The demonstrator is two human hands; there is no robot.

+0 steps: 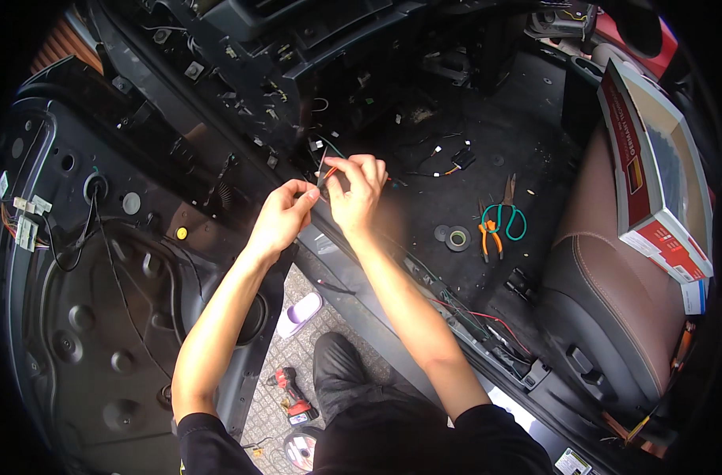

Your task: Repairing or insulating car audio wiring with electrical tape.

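Observation:
My left hand and my right hand meet above the door sill, at the edge of the car's footwell. Between their fingertips is a thin bundle of wires, with orange and dark strands showing. My left thumb and forefinger pinch its lower end. Just above, my right thumb and forefinger close on it, the other fingers curled. A green wire runs up from near the fingers toward the dashboard. Whether dark tape is also in the fingers cannot be made out.
Green-handled scissors, orange-handled pliers, a tape roll and a small wiring harness lie on the footwell floor. A box rests on the brown seat. The stripped door stands left; a red drill and slipper lie below.

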